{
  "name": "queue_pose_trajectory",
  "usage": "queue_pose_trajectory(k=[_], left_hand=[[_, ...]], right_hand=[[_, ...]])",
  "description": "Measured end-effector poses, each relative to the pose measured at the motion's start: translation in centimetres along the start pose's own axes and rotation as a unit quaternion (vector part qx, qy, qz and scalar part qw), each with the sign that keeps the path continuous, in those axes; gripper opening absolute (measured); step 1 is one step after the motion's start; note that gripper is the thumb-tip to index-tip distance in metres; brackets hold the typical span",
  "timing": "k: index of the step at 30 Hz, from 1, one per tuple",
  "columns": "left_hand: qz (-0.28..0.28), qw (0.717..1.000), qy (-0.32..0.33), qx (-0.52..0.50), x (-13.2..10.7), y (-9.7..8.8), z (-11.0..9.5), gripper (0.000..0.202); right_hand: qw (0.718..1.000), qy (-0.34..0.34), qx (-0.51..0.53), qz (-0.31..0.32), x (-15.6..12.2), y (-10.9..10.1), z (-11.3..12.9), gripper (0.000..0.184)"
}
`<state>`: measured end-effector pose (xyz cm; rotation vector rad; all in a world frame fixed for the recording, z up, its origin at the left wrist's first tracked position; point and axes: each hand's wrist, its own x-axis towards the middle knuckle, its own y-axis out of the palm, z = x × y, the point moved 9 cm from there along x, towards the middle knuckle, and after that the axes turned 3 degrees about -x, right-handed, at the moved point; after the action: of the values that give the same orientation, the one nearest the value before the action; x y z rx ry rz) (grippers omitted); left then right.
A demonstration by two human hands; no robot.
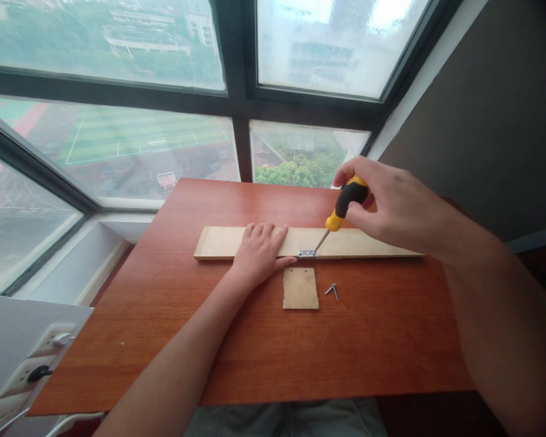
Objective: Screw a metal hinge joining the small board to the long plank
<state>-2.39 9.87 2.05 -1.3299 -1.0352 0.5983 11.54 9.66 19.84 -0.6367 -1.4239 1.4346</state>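
A long pale wooden board (pixel 218 241) lies crosswise on the table. My left hand (pixel 260 249) rests flat on it with the fingers stretched out, just left of a small metal hinge (pixel 307 254) at the board's near edge. My right hand (pixel 386 197) grips a yellow and black screwdriver (pixel 349 197) by its handle. The tool slants down to the left, and its tip meets the right end of the hinge. Nearer to me lie a small square wooden piece (pixel 301 289) with two holes along its far edge, and a few loose screws (pixel 332 291).
The reddish-brown table (pixel 346 352) stands against large dark-framed windows (pixel 241 103). At the lower left, power sockets (pixel 39 370) with plugs sit on the wall beside the table edge. A dark grey wall (pixel 482 133) rises on the right.
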Motion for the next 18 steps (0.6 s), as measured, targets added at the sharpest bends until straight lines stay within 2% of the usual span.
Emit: queue_pose_trajectory(k=[3, 5, 9, 12, 14, 18], left_hand=[[0.003, 1.000, 0.002, -0.001, 0.0, 0.0, 0.0, 0.077], [0.006, 1.000, 0.001, -0.002, 0.1, 0.1, 0.0, 0.078], [0.009, 1.000, 0.000, -0.001, 0.1, 0.0, 0.0, 0.079], [0.009, 1.000, 0.002, 0.001, 0.2, 0.0, 0.0, 0.079], [0.010, 1.000, 0.003, 0.001, 0.2, 0.0, 0.0, 0.080], [0.016, 1.000, 0.001, 0.005, 0.2, 0.0, -0.1, 0.080]], right_hand=[[0.999, 0.027, -0.040, -0.014, 0.1, -0.2, -0.5, 0.015], [0.996, 0.044, -0.075, -0.036, 0.1, -0.5, -0.8, 0.020], [0.998, 0.020, -0.040, -0.032, 0.1, -0.4, -0.3, 0.010], [1.000, 0.013, -0.019, -0.020, 0.1, -0.2, -0.2, 0.018], [0.998, 0.033, -0.051, -0.030, 0.1, -0.4, -0.6, 0.014], [0.993, 0.055, -0.091, -0.052, 0.1, -0.7, -1.1, 0.019]])
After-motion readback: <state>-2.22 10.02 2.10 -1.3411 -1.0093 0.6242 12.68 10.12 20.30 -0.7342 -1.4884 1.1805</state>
